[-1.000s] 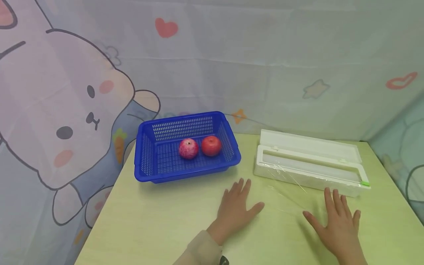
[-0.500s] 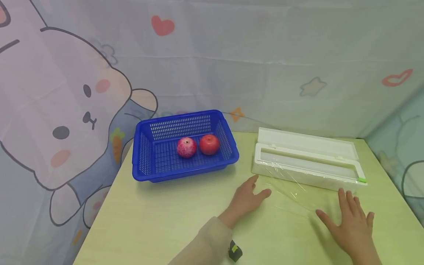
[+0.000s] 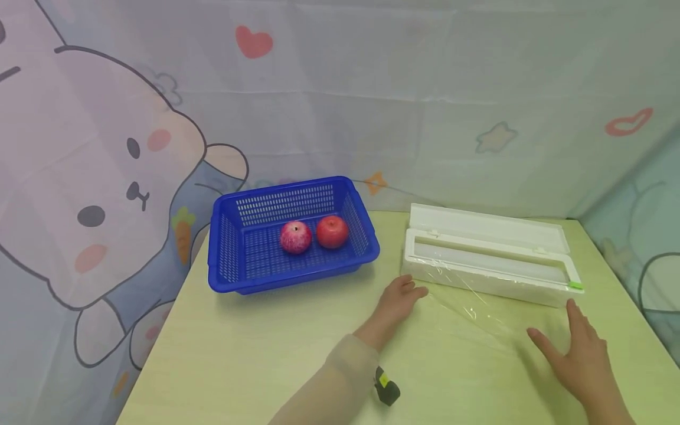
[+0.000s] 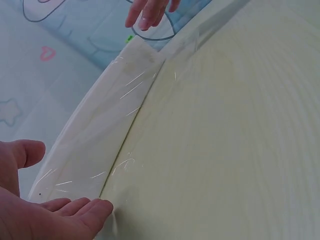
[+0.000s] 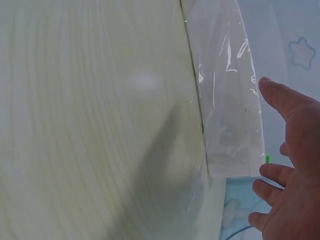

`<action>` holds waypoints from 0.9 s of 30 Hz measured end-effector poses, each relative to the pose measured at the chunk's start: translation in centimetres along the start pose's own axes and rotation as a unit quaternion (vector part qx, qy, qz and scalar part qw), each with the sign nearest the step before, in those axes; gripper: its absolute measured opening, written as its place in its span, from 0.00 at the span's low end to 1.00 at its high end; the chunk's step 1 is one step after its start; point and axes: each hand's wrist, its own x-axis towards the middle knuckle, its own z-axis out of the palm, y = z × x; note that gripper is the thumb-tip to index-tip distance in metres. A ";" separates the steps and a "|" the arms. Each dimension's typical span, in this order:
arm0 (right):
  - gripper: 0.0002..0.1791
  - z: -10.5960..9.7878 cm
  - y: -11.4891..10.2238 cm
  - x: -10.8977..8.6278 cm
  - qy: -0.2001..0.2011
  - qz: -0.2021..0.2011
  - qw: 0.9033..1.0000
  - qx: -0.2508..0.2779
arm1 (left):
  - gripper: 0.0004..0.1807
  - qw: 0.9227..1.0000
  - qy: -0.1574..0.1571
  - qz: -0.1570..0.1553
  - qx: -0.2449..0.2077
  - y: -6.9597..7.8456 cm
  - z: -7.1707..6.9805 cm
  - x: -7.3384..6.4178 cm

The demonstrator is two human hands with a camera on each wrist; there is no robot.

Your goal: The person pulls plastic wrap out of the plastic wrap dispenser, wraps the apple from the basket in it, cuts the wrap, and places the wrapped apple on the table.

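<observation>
A white cling film dispenser box [image 3: 478,283] stands at the right of the table with its lid [image 3: 489,227] raised. Clear cling film [image 3: 473,316] drapes from the slot over its front and onto the tabletop. My left hand [image 3: 395,302] is at the box's left front corner, fingers loosely bent and thumb apart, gripping nothing. In the left wrist view its fingertips [image 4: 102,207] overlap the box's lower edge. My right hand [image 3: 584,360] hovers by the box's right end, thumb and fingers spread. The right wrist view shows this hand [image 5: 295,155] beside the film-covered front [image 5: 227,100].
A blue plastic basket [image 3: 297,277] stands left of the box, holding a mottled pink apple [image 3: 296,237] and a red apple [image 3: 332,231]. Behind the table [image 3: 255,354] hangs a printed cloth [image 3: 345,77]. The green cutter slider [image 3: 575,285] sits at the box's right end.
My left hand has moved up and right toward the box's left corner, its fingers bending from spread. My right hand has shifted right, and the view has turned slightly.
</observation>
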 end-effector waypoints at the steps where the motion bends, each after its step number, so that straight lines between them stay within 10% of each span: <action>1: 0.52 -0.2 0.1 0.2 -0.005 0.009 1.000 0.008 | 0.35 1.000 0.000 0.001 -0.007 -0.1 0.1 0.1; 11: 0.53 -2.7 2.0 1.5 -0.064 0.106 0.992 0.040 | 0.33 0.998 -0.003 -0.019 -0.057 0.5 1.2 0.6; 27: 0.51 -2.6 3.5 3.5 -0.103 0.142 0.980 0.093 | 0.12 0.999 0.030 0.013 0.032 1.3 0.6 0.7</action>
